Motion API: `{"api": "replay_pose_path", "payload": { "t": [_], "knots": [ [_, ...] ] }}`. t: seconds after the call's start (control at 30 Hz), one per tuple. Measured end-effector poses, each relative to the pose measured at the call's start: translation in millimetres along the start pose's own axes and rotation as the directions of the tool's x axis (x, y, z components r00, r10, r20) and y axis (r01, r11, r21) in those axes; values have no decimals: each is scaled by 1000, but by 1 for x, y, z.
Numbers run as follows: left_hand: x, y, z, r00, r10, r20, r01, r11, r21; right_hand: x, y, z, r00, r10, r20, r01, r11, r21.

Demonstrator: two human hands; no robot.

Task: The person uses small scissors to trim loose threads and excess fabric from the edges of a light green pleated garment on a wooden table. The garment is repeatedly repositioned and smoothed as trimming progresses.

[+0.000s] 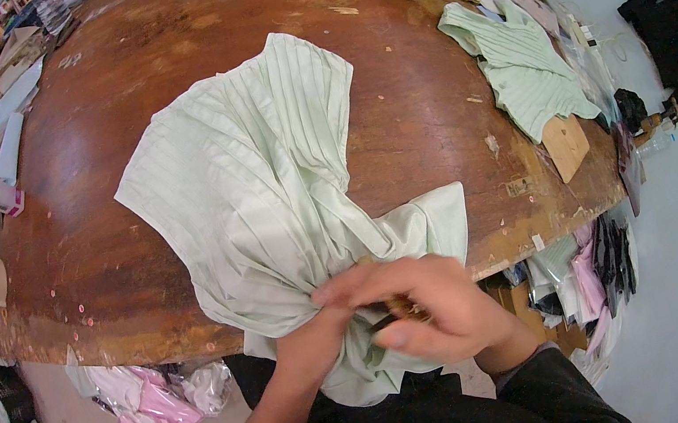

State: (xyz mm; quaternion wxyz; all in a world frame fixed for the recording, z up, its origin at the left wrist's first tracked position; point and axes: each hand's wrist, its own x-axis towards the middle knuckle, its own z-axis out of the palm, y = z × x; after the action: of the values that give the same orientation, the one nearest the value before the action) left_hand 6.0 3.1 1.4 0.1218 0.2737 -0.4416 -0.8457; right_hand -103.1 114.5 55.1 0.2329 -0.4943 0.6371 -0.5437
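A: In the head view, where does the work lie?

B: The pale green pleated garment (247,169) lies on the brown wooden table (105,259), its pleats fanning away from the person. The near part is bunched and hangs over the edge, in front of the body.

A: And the hands?

B: The left hand (327,314) is at the bunched cloth, mostly hidden, so I can't tell whether it grasps any. The right hand (440,306) crosses over it, blurred, fingers curved, thumb apart from them. A small dark-and-brown item (409,307) shows in that gap; I can't make out what it is, or whether it's gripped.

A: Which step would you call this?

B: Close handwork at the gathered section, I'd judge, with the far pleats lying loose.

A: What does the next move call for?

B: Probably a steady left hand at the gather and a light right one, so no fold snags. The overhanging cloth could drag, so it wants supporting.
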Motion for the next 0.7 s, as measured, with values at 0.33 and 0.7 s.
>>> {"api": "replay_pose_path", "payload": {
  "t": [0.33,0.7],
  "knots": [
    [3,-8,-6,1000,23,9,-22,1000,-14,5,-6,-4,979,15,202,24,982,-189],
    [4,1,-2,999,-42,-4,41,997,-57,-3,7,-1,996,-81,-39,77,993,-88]
  ]
}}
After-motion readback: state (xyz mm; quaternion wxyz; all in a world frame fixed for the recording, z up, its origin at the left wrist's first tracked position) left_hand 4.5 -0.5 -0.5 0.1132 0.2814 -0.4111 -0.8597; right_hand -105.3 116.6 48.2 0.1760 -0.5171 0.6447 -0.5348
